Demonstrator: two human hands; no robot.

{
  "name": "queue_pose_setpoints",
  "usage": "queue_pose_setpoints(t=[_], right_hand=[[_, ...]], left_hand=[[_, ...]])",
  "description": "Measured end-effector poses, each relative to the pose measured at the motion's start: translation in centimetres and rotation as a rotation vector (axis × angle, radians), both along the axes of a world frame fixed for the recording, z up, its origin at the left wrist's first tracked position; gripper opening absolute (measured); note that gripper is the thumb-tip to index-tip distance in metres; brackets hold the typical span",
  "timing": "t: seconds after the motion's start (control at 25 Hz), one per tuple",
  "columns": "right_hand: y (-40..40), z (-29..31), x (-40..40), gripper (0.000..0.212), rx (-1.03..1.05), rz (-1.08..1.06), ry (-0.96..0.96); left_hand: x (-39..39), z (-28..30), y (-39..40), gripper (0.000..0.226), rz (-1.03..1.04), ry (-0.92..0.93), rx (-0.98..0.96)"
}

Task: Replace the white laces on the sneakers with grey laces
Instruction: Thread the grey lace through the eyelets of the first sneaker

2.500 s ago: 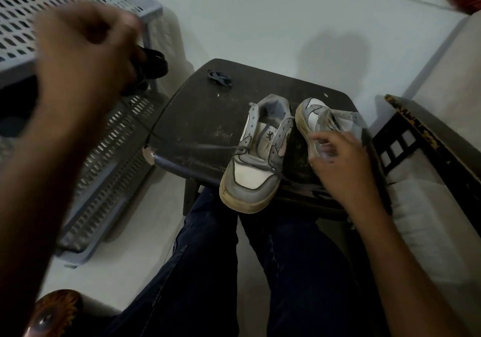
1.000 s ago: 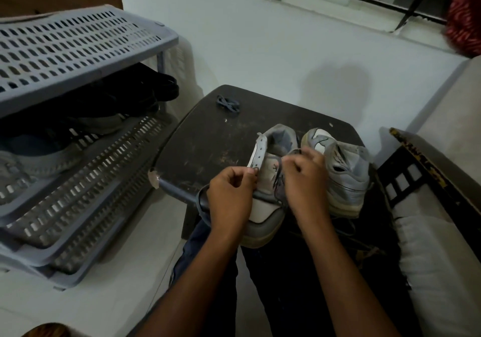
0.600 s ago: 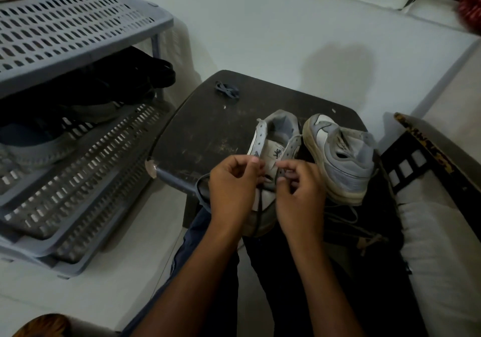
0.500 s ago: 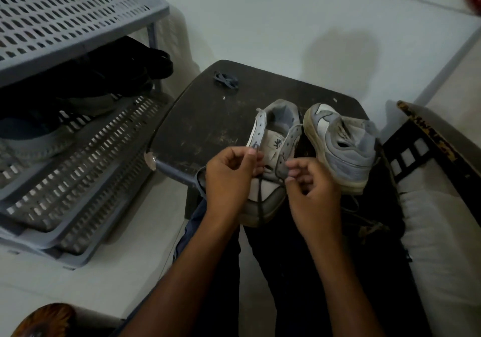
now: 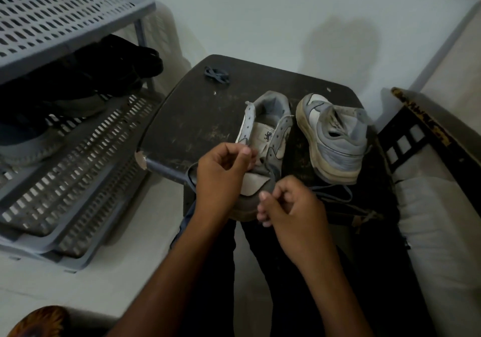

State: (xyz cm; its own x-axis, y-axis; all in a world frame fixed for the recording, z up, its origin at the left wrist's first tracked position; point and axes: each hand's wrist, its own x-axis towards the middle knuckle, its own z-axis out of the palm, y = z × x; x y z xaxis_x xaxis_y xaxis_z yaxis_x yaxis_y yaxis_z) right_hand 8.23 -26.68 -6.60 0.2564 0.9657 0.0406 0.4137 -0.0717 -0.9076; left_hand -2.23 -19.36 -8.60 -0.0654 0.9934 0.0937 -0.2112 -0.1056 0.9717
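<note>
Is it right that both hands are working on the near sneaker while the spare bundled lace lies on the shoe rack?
Not quite. The head view shows the spare bundled lace on the dark table, not the shoe rack. Both hands, left hand and right hand, work at the near sneaker.

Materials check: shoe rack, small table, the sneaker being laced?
Shoe rack: moulded plastic by the look, matte grey, slotted shelves. Table: dark top, scuffed and speckled, its near corner chipped to a paler layer; probably laminate or painted board, uncertain. Sneaker: matte grey panels like suede or synthetic, pale toe panel, worn rubbery sole; the dim light leaves it open.
</note>
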Motion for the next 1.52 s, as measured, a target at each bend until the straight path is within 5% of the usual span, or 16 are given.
queue_pose_setpoints(t=[0.2, 0.4, 0.56, 0.64, 0.8, 1.0, 1.24, 1.52], right_hand=[[-1.1, 3.6, 1.2, 0.005, 0.296, 0.011, 0.293], [-1.6, 4.3, 2.2, 0.044, 0.359, 0.196, 0.386], [-1.7, 4.7, 1.7, 0.022, 0.391, 0.138, 0.503], [-1.7, 4.8, 1.7, 0.014, 0.408, 0.046, 0.456], [-1.5, 4.3, 1.8, 0.032, 0.369, -0.012, 0.104], [-1.0, 3.6, 2.3, 0.028, 0.412, 0.025, -0.186], [-1.1, 3.5, 3.5, 0.037, 0.195, 0.249, 0.041], [-1.0, 2.8, 3.4, 0.038, 0.029, 0.365, 0.19]], left_hand=[[0.9, 2.1, -1.7, 0.008, -0.124, 0.049, 0.177], [1.0, 3.8, -2.3, 0.008, -0.093, 0.051, 0.355], [1.0, 5.0, -2.9, 0.009, -0.142, -0.041, 0.372], [1.2, 5.4, -3.2, 0.01, -0.169, -0.068, 0.363], [1.5, 5.5, -3.6, 0.012, -0.262, -0.066, 0.336], [1.5, 5.6, -3.8, 0.014, -0.342, -0.034, 0.116], [-1.0, 4.9, -2.2, 0.01, -0.654, -0.002, 0.052], [-1.6, 4.2, -1.2, 0.011, -0.76, 0.11, 0.069]])
